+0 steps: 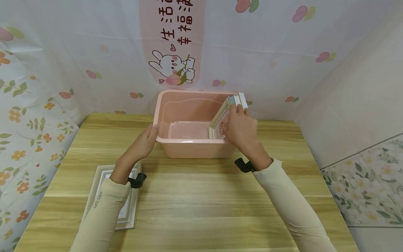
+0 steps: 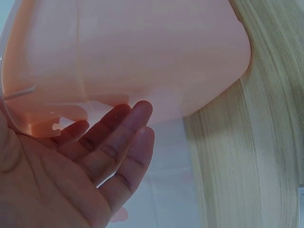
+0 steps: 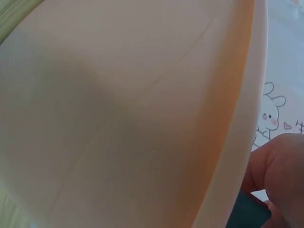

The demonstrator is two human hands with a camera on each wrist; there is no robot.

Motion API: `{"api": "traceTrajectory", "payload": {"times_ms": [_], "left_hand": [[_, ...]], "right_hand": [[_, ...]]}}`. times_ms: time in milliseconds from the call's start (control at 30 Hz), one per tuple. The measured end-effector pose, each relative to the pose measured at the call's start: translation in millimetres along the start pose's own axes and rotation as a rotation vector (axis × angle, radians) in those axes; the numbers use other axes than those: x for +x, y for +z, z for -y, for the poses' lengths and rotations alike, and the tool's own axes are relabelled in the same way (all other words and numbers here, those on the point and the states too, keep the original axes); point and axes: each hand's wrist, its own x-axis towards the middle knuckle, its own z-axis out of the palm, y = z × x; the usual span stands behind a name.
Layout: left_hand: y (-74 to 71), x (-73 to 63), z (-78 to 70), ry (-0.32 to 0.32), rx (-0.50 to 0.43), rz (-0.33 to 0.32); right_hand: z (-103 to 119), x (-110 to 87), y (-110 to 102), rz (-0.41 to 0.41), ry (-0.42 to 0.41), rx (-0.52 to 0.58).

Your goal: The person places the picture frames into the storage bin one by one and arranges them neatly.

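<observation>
A pink plastic basin (image 1: 196,141) stands at the back of the wooden table. My left hand (image 1: 145,143) holds its front left corner, thumb at the rim; in the left wrist view the bent fingers (image 2: 128,142) lie along the basin's outer wall. Inside the basin's right end, picture frames (image 1: 219,117) stand on edge, leaning right, their tops above the rim. My right hand (image 1: 241,127) grips them from above, hiding part of the front one. In the right wrist view the basin wall covers most of the picture, and a dark green panel (image 3: 248,211) shows beneath the hand.
Another cream picture frame (image 1: 133,210) lies flat on the table (image 1: 201,210) at the left, partly under my left forearm. A printed curtain (image 1: 113,52) hangs right behind the basin. Black wrist mounts (image 1: 137,180) sit at both cuffs.
</observation>
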Motion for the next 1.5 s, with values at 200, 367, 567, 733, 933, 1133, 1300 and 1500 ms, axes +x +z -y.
{"api": "traceTrajectory", "payload": {"times_ms": [200,367,567,733,933,1133,1300,1500], "left_hand": [[-0.7,0.0,-0.5,-0.003,0.009,0.000],[-0.2,0.8,-0.2,-0.003,0.003,0.006],[1.6,1.3,0.9,0.002,-0.005,0.007],[1.9,0.8,0.4,-0.001,-0.009,0.011],[0.8,-1.0,-2.4,0.006,-0.017,0.013],[1.1,-1.1,-2.6,0.012,-0.019,0.010],[1.3,-0.3,-0.4,0.011,-0.016,0.012],[1.4,0.6,1.1,0.008,-0.012,0.010]], "right_hand": [[-5,1.4,-1,0.020,-0.007,0.025],[-6,0.6,-1,0.033,-0.014,0.018],[-10,-4.8,2,0.001,-0.028,0.026],[-10,-14.2,9,-0.017,-0.018,0.005],[-8,-22.1,14,0.003,-0.029,0.019],[-14,-19.5,8,0.180,-0.059,0.138],[-17,-16.0,2,0.295,-0.089,0.180],[-12,-14.8,-1,0.322,-0.105,0.148]]}}
